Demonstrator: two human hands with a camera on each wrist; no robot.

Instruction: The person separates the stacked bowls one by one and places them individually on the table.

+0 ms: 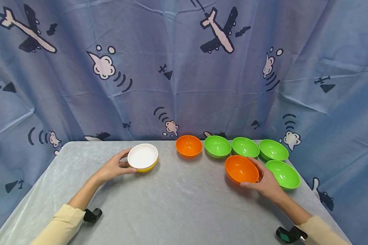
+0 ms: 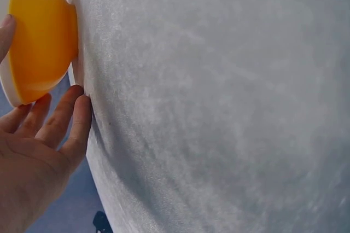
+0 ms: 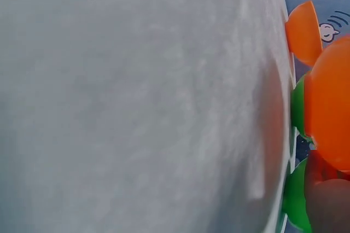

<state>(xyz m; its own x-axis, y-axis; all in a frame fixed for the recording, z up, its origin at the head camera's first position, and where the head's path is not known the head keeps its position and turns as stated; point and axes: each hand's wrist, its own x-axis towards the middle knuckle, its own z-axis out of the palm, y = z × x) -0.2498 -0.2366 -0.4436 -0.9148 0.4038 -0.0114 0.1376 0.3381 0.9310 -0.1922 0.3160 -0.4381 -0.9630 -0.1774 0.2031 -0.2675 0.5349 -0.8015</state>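
Observation:
My left hand (image 1: 118, 165) has its thumb and fingers round the side of a white bowl (image 1: 142, 156), which sits nested in a yellow bowl (image 2: 44, 41). In the left wrist view the thumb lies at the white rim and the other fingers (image 2: 65, 115) spread below it. The yellow bowl's foot is down at the tabletop. My right hand (image 1: 268, 182) grips an orange bowl (image 1: 241, 169) by its right side, thumb in front and fingers behind. In the right wrist view this bowl hangs above the table, its shadow on the cloth.
A second orange bowl (image 1: 188, 146) stands at the table's back edge. Right of it are several green bowls: one (image 1: 217, 146) beside it, others (image 1: 245, 147) along the back, and one (image 1: 283, 174) close behind my right hand. A blue patterned curtain (image 1: 184, 68) hangs behind the grey-covered table (image 1: 171, 211).

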